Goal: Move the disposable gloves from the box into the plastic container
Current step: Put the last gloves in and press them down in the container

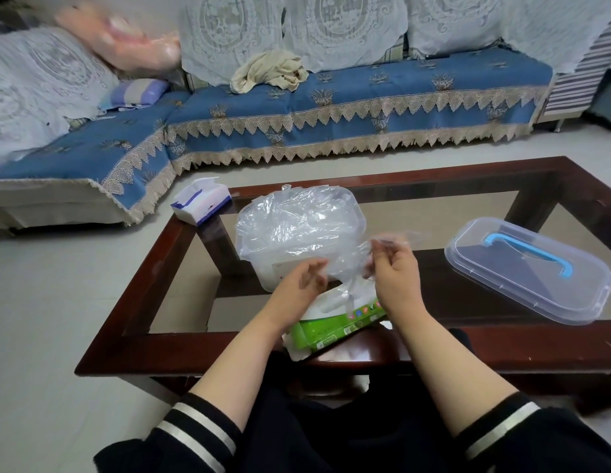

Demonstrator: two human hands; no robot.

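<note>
**Head view: both hands on a glove above the box**

Head view, looking down on a dark wood coffee table (133, 349) with a glass top. Left hand (306, 279) and right hand (394, 268) are raised over the near edge, each with fingers curled, pinching a thin clear disposable glove (345, 259) stretched between them. Right hand holds its end slightly higher.

Green glove box (335, 327) lies tilted at the near edge, directly under the hands, one corner overhanging. More clear film trails up from its opening.

Plastic container (287, 268) stands just behind the box, toward the table's middle, heaped over the rim with crumpled gloves (294, 221).

Container lid (532, 271), clear with blue handle, lies flat near the right edge, well apart from the container. Tissue box (201, 203) sits on the far left corner.

Blue-covered sofa (331, 107) beyond the table. Dark sleeves with white stripes at the bottom.
</note>
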